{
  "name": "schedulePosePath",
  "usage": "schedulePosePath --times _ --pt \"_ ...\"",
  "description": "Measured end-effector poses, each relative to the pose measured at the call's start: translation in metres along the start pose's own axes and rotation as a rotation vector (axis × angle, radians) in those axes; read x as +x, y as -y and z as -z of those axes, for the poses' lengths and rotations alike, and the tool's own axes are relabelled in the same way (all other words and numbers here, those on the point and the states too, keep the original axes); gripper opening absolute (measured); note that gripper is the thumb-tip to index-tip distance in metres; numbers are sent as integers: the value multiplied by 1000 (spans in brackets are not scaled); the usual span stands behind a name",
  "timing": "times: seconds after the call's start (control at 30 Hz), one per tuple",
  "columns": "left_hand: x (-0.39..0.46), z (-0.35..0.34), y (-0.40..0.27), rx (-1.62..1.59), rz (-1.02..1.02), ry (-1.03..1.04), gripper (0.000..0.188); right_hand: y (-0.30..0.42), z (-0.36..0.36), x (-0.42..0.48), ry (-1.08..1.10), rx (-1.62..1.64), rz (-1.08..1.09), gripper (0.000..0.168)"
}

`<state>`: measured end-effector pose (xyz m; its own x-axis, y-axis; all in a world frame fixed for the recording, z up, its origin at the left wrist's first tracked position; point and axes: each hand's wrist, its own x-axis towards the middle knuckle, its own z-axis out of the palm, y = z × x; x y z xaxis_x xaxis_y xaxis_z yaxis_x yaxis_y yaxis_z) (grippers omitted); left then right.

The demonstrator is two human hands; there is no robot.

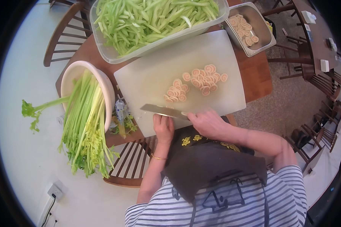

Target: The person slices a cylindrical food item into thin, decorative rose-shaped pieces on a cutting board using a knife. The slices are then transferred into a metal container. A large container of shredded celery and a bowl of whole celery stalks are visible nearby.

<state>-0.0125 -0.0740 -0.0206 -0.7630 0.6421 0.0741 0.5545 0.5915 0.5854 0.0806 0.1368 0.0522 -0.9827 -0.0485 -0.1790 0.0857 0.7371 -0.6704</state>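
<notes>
My right hand (207, 121) grips the handle of a kitchen knife (162, 109), its blade pointing left over the near part of a white cutting board (156, 68). Just below the blade, my left hand (162, 127) rests at the board's near edge with its fingers curled. Whatever may lie under those fingers is hidden. Beyond the blade are slices of fish cake with pink swirls and frilled edges: a smaller cluster (177, 91) and a larger pile (206, 79) to its right. One more slice (169, 107) peeks out right behind the blade.
Cut green celery strips (156, 20) fill a plastic tub (119, 59) at the back. Right of it, a steel pan (260, 49) holds more fish cake slices. Whole celery stalks (85, 113) hang from a pale basin (110, 96) at left, beside a crumpled wrapper (120, 112). Wooden chairs (133, 161) surround the table.
</notes>
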Motion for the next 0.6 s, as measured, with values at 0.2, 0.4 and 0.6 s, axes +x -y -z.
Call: schedulePosePath --times 0.2,0.4,0.6 --pt "1 -1 0 22 -35 -31 34 4 1 -23 28 -53 -39 21" --pt "2 0 1 16 -35 -26 35 2 -7 -18 -19 -33 -5 18" --pt "4 0 -1 6 -13 3 28 3 -22 12 -6 61 -40 21"
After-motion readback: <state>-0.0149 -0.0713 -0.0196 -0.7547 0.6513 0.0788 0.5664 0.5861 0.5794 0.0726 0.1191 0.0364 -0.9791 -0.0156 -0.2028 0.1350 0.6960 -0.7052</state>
